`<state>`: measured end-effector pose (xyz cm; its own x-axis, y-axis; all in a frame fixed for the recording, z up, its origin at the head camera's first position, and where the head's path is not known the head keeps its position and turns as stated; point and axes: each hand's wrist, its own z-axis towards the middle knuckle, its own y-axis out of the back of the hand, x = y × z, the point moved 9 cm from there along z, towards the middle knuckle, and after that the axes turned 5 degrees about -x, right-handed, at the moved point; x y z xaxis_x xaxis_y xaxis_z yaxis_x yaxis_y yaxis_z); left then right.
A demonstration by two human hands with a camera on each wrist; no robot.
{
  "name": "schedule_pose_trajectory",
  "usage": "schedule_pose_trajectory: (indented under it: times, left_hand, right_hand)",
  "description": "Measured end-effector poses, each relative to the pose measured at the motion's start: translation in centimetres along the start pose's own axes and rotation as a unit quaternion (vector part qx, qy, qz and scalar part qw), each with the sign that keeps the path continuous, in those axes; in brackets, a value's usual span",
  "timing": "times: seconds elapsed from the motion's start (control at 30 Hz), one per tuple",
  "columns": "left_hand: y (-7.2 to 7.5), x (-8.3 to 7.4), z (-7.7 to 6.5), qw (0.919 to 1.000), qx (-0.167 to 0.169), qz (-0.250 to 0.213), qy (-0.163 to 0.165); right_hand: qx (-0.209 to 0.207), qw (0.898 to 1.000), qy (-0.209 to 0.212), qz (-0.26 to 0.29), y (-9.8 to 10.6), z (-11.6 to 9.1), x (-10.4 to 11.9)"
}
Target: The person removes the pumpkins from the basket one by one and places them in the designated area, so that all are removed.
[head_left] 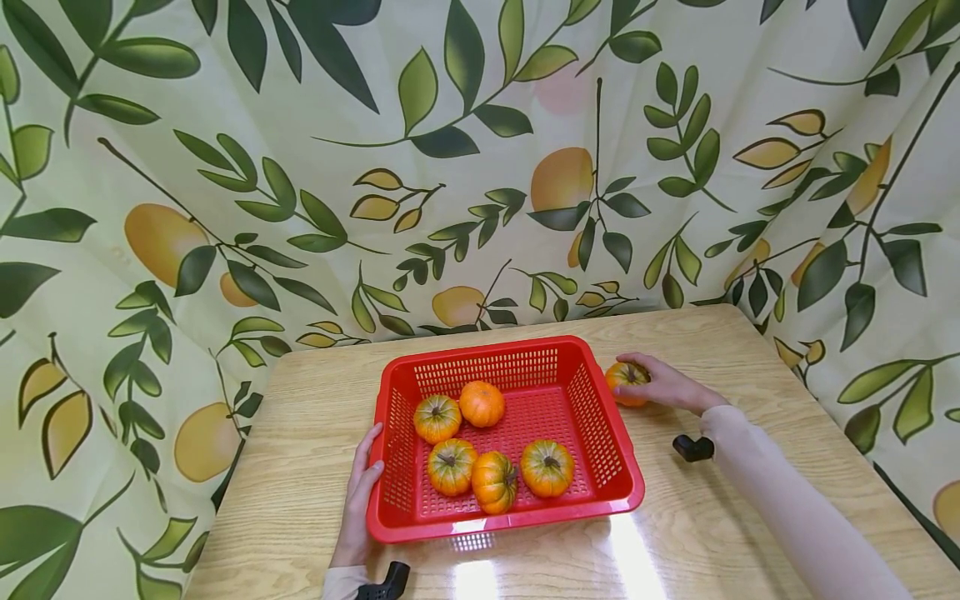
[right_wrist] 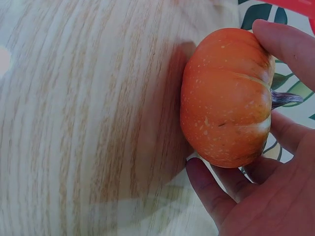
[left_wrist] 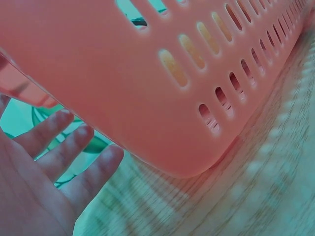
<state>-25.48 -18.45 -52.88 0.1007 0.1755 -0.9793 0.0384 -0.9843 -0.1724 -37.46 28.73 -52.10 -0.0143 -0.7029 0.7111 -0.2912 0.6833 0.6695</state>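
Observation:
A red plastic basket [head_left: 517, 521] with slotted walls stands on the table, several small orange pumpkins [head_left: 547, 468] in it. Along its left side is my left hand [head_left: 358, 500], the fingertips against the rim; in the left wrist view the fingers [left_wrist: 86, 179] look fairly straight beside the basket's wall [left_wrist: 98, 73]. To the right of the basket, my right hand [head_left: 663, 385] holds another small pumpkin [head_left: 624, 383] between thumb and fingers. Up close in the right wrist view, this pumpkin [right_wrist: 224, 98] is orange with pale specks and a dark stem, tilted onto its side.
The light wooden table [head_left: 300, 433] carries the basket, with bright glare near its front. Behind and at both sides hangs a cloth [head_left: 480, 208] printed with leaves and fruit. Dark devices [head_left: 693, 448] show at both wrists.

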Motion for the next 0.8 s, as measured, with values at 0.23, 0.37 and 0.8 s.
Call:
schedule_pose_trajectory:
  times: [0.23,0.37,0.8]
  left_hand:
    - [-0.02,0.00,0.01,1.0000,0.000,0.004,-0.002]
    - [-0.06,-0.01,0.03,1.0000,0.003,0.001,-0.003]
    - [-0.01,0.02,0.04,1.0000,0.001,0.002,-0.001]
  right_hand:
    - [0.004,1.000,-0.017,0.004,-0.04,-0.15,-0.25]
    - [0.008,1.000,-0.021,0.003,-0.11,-0.25,-0.24]
    - [0.012,1.000,-0.019,-0.002,-0.17,-0.30,-0.19]
